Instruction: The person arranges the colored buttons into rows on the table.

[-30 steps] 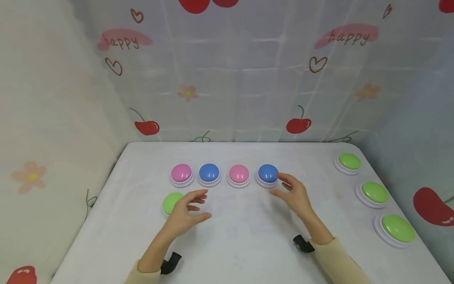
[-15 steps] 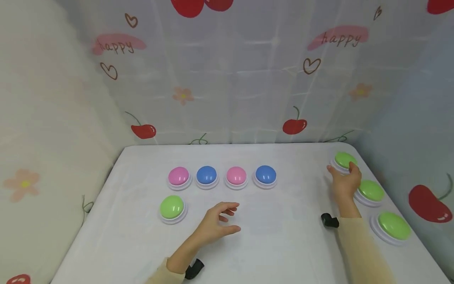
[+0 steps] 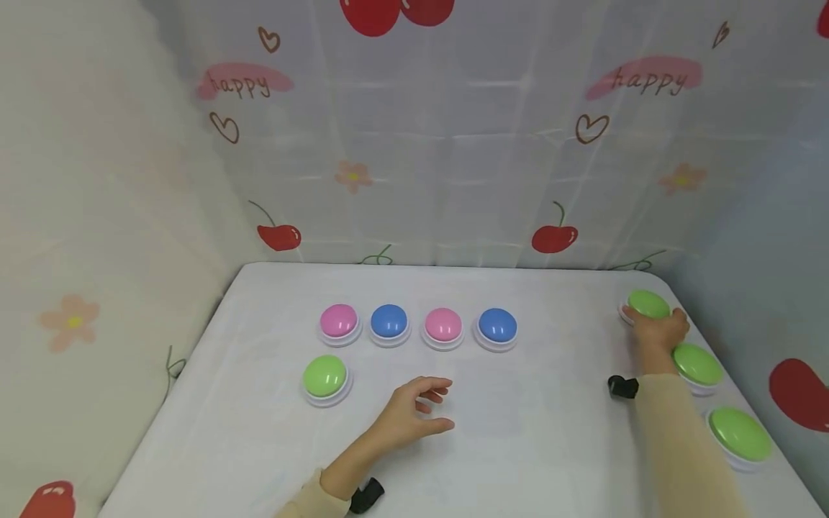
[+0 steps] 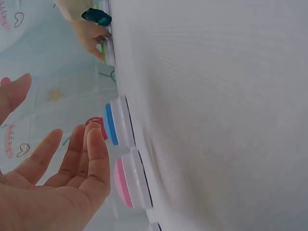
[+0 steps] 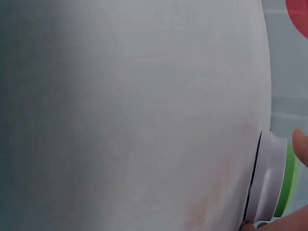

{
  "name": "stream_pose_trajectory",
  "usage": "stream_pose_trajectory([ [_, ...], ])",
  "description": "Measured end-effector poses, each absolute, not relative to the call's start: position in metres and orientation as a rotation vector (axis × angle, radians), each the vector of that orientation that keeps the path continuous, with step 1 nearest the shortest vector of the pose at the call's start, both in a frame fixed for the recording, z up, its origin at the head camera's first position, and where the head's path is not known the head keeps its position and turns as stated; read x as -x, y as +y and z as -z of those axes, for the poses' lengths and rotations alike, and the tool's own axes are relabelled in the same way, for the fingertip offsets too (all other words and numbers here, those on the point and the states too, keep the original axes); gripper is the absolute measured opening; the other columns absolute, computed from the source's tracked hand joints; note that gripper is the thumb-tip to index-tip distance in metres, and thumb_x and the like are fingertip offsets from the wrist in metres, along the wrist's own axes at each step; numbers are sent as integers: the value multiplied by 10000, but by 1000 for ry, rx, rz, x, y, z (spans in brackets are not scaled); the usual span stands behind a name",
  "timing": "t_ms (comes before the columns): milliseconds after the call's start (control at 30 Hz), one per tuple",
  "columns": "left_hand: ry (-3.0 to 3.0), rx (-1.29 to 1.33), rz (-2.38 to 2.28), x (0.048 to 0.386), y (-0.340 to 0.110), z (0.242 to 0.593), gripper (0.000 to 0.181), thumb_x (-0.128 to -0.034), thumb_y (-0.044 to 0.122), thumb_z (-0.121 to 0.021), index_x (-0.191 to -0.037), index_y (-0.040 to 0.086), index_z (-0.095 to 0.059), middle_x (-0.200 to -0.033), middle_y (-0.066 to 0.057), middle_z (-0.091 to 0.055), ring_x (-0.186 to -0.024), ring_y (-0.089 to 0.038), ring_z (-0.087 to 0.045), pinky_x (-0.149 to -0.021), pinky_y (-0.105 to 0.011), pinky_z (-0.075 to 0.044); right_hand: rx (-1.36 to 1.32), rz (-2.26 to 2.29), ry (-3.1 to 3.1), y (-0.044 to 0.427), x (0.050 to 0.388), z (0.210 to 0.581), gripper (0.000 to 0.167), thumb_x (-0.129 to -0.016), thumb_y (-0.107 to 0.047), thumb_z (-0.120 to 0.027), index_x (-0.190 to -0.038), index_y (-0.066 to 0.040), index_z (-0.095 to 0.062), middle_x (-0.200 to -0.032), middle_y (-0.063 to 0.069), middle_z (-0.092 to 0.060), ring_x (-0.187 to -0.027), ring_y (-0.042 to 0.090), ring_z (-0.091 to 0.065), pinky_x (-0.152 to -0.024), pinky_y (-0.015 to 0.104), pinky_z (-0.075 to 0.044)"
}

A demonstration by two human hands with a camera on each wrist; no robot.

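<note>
At the far right corner, my right hand point(image 3: 659, 332) grips the sides of a green push button point(image 3: 649, 303) with a white base. In the right wrist view, fingertips lie on either side of that button's base point(image 5: 268, 178), which sits on the table. My left hand point(image 3: 409, 414) hovers over the table's middle, thumb and fingers apart and slightly bent, holding nothing. Before it stand a pink button point(image 3: 443, 324) and a blue button point(image 3: 497, 325). In the left wrist view the hand point(image 4: 62, 192) appears beside the same pair.
Another pink button point(image 3: 338, 320) and blue button point(image 3: 388, 321) continue the row leftward. One green button point(image 3: 324, 375) sits in front of them. Two more green buttons point(image 3: 697, 364) line the table's right edge, close to my right forearm. Patterned curtains enclose the white table point(image 3: 214, 403).
My right hand has gone from beside the right blue button to the far right green button and now grips it. The left hand has shifted right, away from the left green button.
</note>
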State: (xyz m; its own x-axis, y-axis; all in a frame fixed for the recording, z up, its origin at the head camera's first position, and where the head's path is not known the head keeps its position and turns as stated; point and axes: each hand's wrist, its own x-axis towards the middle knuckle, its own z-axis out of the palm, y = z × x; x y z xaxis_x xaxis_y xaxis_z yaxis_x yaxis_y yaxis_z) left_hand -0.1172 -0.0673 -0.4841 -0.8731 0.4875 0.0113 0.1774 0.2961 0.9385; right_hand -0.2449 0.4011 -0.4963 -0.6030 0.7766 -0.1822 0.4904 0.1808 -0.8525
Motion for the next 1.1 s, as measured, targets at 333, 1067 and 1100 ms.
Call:
stream_pose_trajectory([
  [333, 2282, -607, -1599, 115, -67, 480, 576, -792, 154, -808, -1307, 28, -583, -1189, -156, -629, -1064, -297, -597, -876, -240, -530, 1284, -1405, -2178, 404, 242, 494, 939, -857, -359, -678, -1548, -7, -149, -1604, 197, -153, -1483, 330, -178, -1239, 411, -164],
  [1067, 2293, -618, -1572, 115, -68, 480, 582, -800, 158, -805, -1319, 29, -575, -1194, -152, -628, -1069, -300, -594, -890, -258, -535, 1235, -1432, -2123, 398, 244, 500, 837, -850, -312, -706, -1536, -88, -281, -1599, 123, -264, -1467, 289, -250, -1227, 411, -204],
  [1100, 2292, -621, -1572, 115, -68, 480, 581, -801, 157, -805, -1318, 29, -575, -1193, -153, -629, -1068, -301, -595, -889, -257, -536, 1235, -1434, -2121, 397, 244, 500, 831, -849, -307, -707, -1534, -91, -289, -1598, 121, -270, -1465, 288, -257, -1225, 409, -212],
])
